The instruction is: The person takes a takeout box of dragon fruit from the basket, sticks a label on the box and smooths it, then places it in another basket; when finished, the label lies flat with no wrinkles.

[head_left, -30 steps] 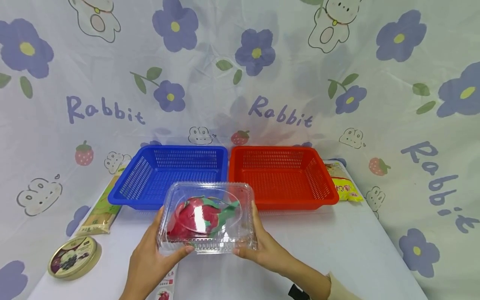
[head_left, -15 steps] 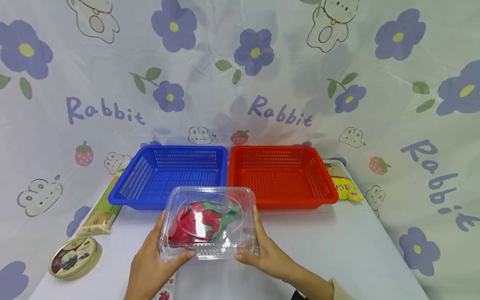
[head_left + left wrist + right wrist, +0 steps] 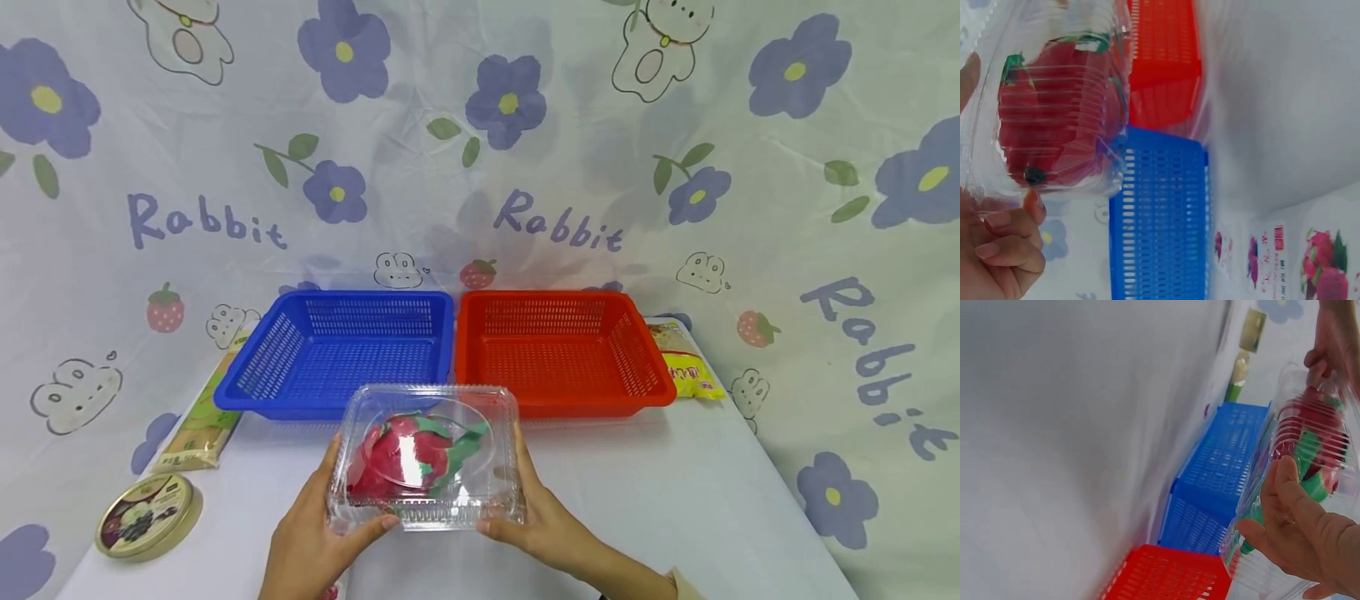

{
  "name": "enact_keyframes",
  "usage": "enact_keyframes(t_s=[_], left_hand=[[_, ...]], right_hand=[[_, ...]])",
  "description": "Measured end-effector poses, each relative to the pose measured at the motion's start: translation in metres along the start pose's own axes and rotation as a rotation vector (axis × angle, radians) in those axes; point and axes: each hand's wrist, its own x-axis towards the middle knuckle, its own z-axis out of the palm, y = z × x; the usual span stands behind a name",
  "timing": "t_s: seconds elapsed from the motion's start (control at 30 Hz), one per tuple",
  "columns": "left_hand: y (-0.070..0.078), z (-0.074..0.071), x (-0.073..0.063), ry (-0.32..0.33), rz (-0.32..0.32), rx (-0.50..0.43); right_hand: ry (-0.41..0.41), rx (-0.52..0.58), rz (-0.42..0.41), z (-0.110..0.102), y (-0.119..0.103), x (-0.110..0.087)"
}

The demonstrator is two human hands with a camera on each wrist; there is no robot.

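Tabletop [image 3: 645, 487]: white, under everything. We take the middle of the box, head view, as the clock's centre.

Blue basket [image 3: 367, 317] at 11 o'clock, red basket [image 3: 538, 317] at 1 o'clock, side by side. The far edge of the box overlaps both near rims in the head view, more of the blue one; we read this as the box raised in front of them, but cannot settle the gap.

Clear plastic box [image 3: 450, 517]: held up off the tabletop, lid towards the head camera, seemingly closed. Its long axis runs 9 to 3 o'clock, crosswise to the line out to the baskets.

Left grip [image 3: 318, 529]: clamped on the box at its 9 o'clock end, thumb on the near edge at about 7. Right grip [image 3: 536, 517]: clamped at the 3 o'clock end, thumb at about 5. We note the box lies directly between the two, touching both, so neither hand is nearer.

Dragon fruit [image 3: 412, 457]: inside the box, seen through the plastic. Its long axis slants from 8 to 2 o'clock, green tip towards the right grip, red body nearer the left. We judge the left end the heavier.
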Motion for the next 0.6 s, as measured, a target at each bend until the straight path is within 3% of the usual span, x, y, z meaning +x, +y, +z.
enact_keyframes(t_s=[0.23, 0.4, 0.6], left_hand=[[-0.002, 0.009, -0.002, -0.020, -0.013, 0.009], [-0.004, 0.018, -0.003, -0.016, 0.002, 0.002], [-0.004, 0.022, -0.002, -0.118, -0.029, 0.057]], right_hand=[[-0.004, 0.012, 0.035, 0.000, 0.012, -0.006], [0.014, -0.002, 0.017, -0.001, 0.021, -0.007], [0.011, -0.024, 0.001, -0.006, 0.030, -0.010]])
